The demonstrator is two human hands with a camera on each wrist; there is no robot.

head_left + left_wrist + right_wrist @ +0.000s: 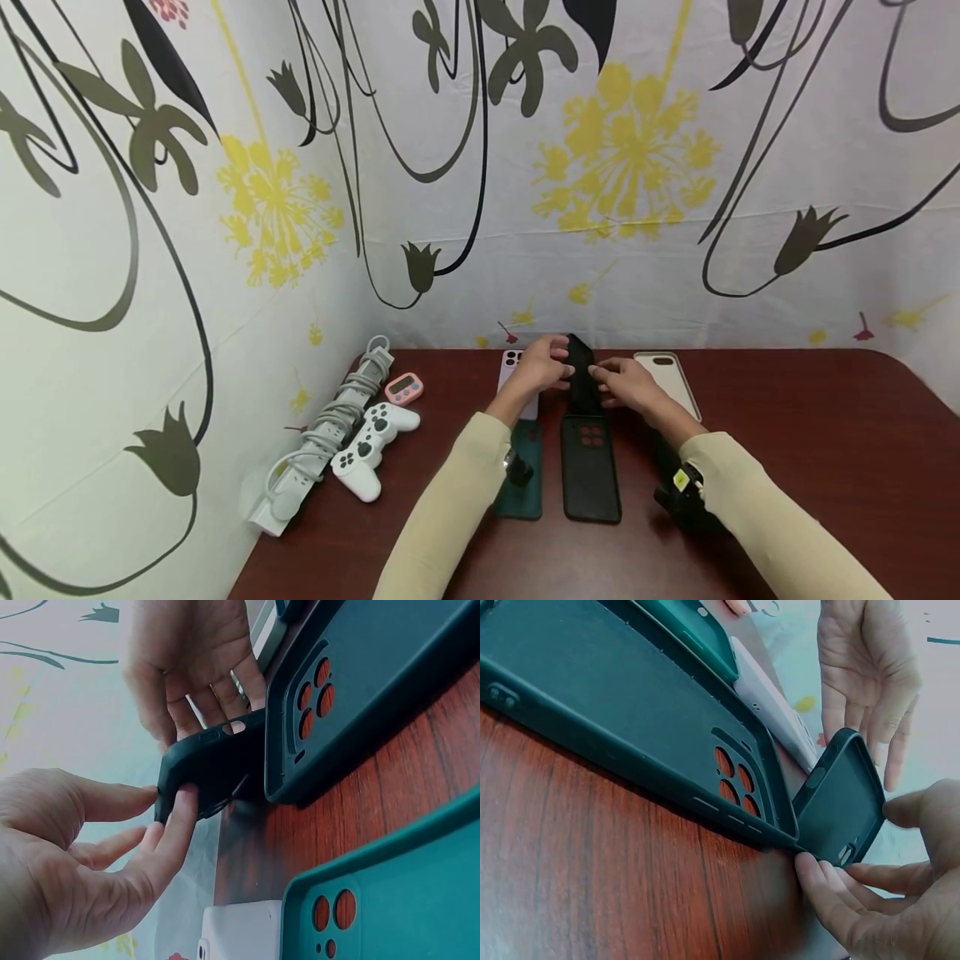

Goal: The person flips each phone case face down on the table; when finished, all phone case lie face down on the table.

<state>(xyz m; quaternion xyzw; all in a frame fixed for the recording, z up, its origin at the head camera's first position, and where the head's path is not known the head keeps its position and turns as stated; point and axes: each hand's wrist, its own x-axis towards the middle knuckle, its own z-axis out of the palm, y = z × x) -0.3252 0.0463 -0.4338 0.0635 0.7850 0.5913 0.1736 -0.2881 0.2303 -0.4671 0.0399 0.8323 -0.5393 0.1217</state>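
Pinching a small black phone case (582, 379)

Nearest, flat on the table (825, 433): a larger black quad-camera phone case (588, 479). Just beyond: the small black phone case, tilted up, pinched between thumb and fingers of left hand (542, 368) and right hand (632, 385). Probably light, flexible, grippy, hardly fragile; best held by the sides.

the larger black case (405, 667), cropped, seemingly hides part of the held case (221, 761).
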